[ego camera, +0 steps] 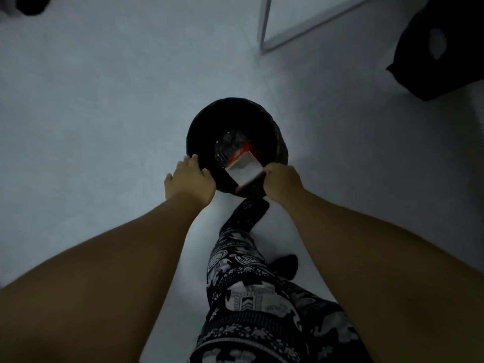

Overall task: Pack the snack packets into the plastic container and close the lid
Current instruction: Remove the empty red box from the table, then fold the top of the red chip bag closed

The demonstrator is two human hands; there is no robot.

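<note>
Head view, dim light: black round bin [237,121] stands on pale floor [91,100] at frame centre. Left hand [190,180] rests on the bin's lower-left rim, fingers curled over the edge. Right hand [281,183] has its grip closed on an open red-and-white box [245,170], tilted mouth-up over the bin's lower-right rim. Patterned trouser leg [248,284] fills bottom centre. Plastic container not seen.
</note>
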